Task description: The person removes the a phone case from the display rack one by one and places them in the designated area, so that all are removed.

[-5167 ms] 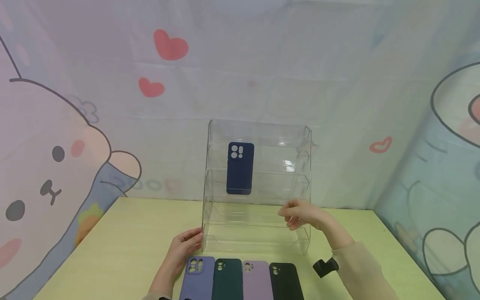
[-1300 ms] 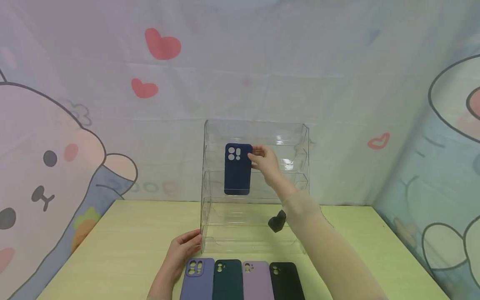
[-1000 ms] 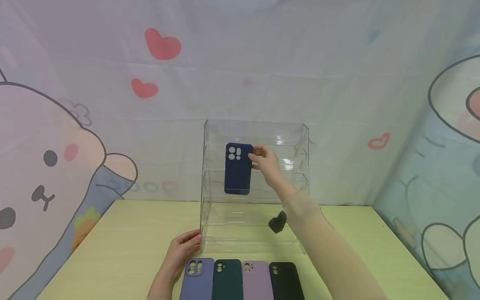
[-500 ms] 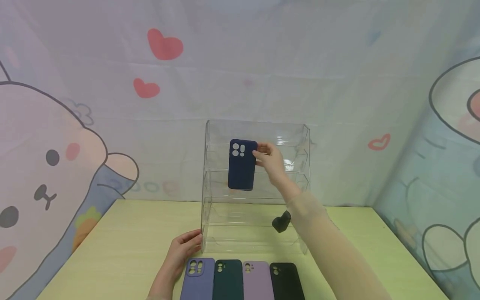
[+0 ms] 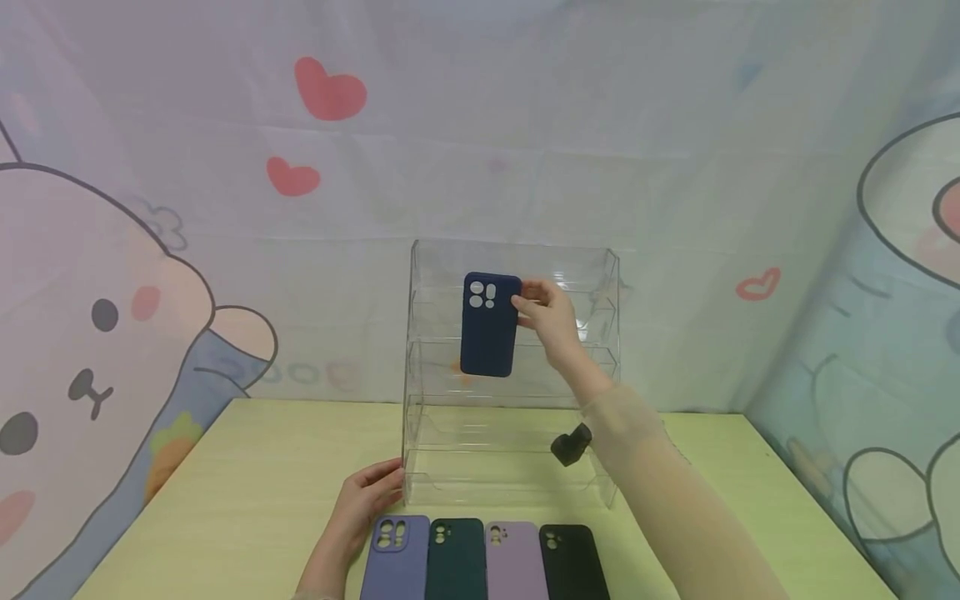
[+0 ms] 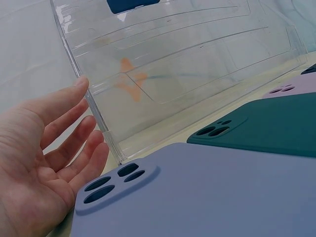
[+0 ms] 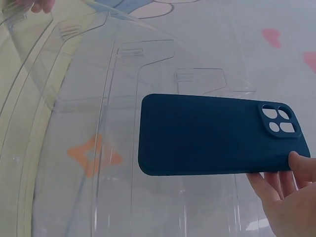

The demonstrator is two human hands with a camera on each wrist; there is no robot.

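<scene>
My right hand (image 5: 551, 317) pinches the navy phone case (image 5: 489, 325) at its upper right edge, thumb in front and fingers behind. Held upright, the case overlaps the middle tiers of a clear acrylic tiered rack (image 5: 517, 396). In the right wrist view the same phone case (image 7: 207, 136) shows its camera cutouts near my thumb. My left hand (image 5: 363, 500) rests at the rack's lower left side. Seen from the left wrist, the left hand (image 6: 49, 163) has its thumb tip on the rack's edge and the other fingers loosely bent beside it.
In front of the rack lie a periwinkle phone case (image 5: 393, 562), a dark green phone case (image 5: 456, 558), a lilac phone case (image 5: 516, 562) and a black phone case (image 5: 573, 562), side by side. A cartoon-printed curtain (image 5: 675, 167) hangs behind the pale yellow table (image 5: 285, 467).
My right hand has taken hold of the navy phone case, which stood in the rack, and raised it slightly, up and to the right. The left hand stays at the rack's side.
</scene>
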